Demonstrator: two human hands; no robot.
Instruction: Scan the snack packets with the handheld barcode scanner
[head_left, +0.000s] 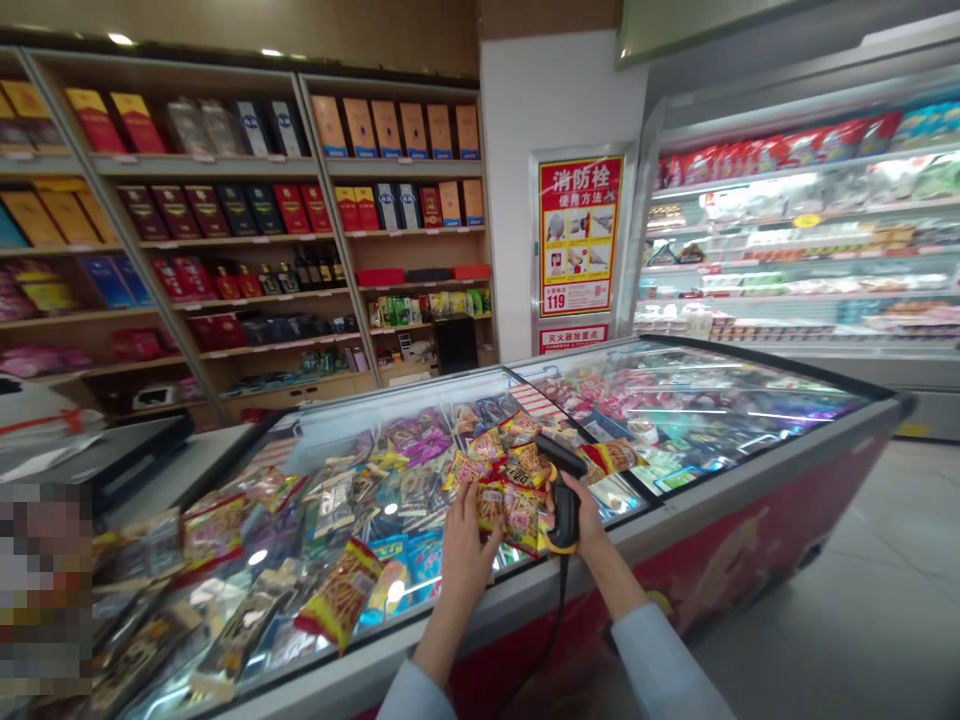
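In my right hand [581, 515] is a black and yellow barcode scanner [562, 510], its fingers wrapped round the grip and its dark head tilted up to the left. A cable [556, 610] hangs from its base. My left hand [466, 535] has thumb and fingers on a small snack bag [491, 500] with a white barcode label showing. More red and yellow snack bags [525, 515] lie heaped around both hands on the freezer's glass top. One more bag [619, 457] sits just right of the scanner.
The chest freezer [757, 480] stretches across in front of me. A larger snack bag [341, 595] and several other packets lie on its left part. Behind stand shelves of boxes [390, 130], a red sign [577, 235] and a lit refrigerated display [795, 230].
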